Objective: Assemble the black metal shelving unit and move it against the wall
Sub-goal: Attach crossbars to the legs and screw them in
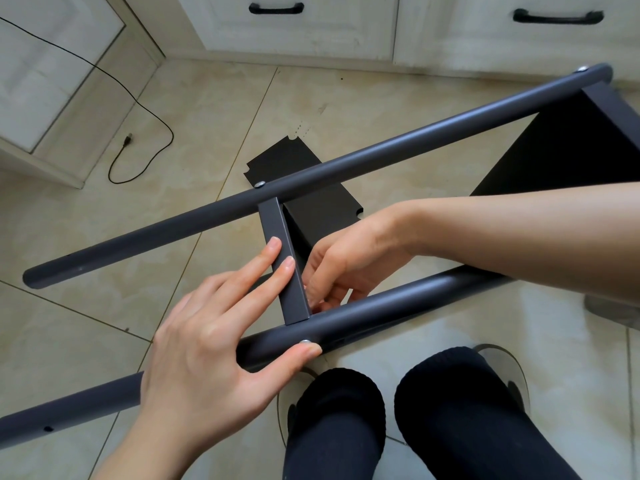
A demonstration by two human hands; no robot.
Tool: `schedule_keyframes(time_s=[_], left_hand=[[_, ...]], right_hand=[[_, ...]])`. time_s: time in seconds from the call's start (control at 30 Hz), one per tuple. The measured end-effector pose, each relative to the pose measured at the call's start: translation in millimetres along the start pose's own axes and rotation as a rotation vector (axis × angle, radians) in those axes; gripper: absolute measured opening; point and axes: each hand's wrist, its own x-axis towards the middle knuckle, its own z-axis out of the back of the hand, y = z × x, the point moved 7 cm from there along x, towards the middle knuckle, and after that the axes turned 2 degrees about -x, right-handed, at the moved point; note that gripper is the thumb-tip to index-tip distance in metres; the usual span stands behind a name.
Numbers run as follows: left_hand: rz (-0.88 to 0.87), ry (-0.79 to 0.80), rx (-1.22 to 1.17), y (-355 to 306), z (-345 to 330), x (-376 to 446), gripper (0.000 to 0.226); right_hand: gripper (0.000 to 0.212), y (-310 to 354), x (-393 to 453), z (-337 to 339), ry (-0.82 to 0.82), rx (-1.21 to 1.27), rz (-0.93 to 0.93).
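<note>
We look down on the shelving unit (pixel 571 147), lying on its side on the tiled floor (pixel 86 237). Two round dark posts run across the view: the far post (pixel 381 147) from lower left up to the upper right, the near post (pixel 398 306) just in front of our knees (pixel 450 393). A flat crossbar (pixel 282 244) spans between them, with a screw head (pixel 259 183) showing where it meets the far post and another screw head (pixel 305 341) on the near post.

Our left hand (pixel 207 358) lies mostly flat: fingers straight along the crossbar, thumb pressed on the near post just beside the near screw head. It grips nothing.

Our right hand (pixel 343 265) reaches in behind the crossbar, fingers curled down at the joint with the near post. We cannot tell what, if anything, it pinches there.

A black shelf panel (pixel 277 161) shows beyond the far post. A black cable (pixel 145 109) trails over the floor toward white cabinets (pixel 301 32) with dark handles.
</note>
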Motion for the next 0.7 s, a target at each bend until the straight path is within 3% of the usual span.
schedule_keyframes(time_s=[0.2,0.4,0.57,0.7], left_hand=[[-0.003,-0.001,0.003,0.3,0.1,-0.1,0.073],[-0.002,-0.006,0.005,0.4,0.1,0.3,0.072],[-0.001,-0.006,0.011,0.9,-0.4,0.0,0.073],[-0.003,-0.012,0.008,1.2,-0.3,0.0,0.072]], right_hand=[[0.024,0.0,0.5,1.3,-0.025,-0.027,0.003],[0.015,0.4,1.7,0.5,-0.005,-0.012,0.016],[0.032,-3.2,2.8,1.7,0.001,-0.030,-0.003],[0.013,1.1,0.9,0.6,0.033,-0.011,0.035]])
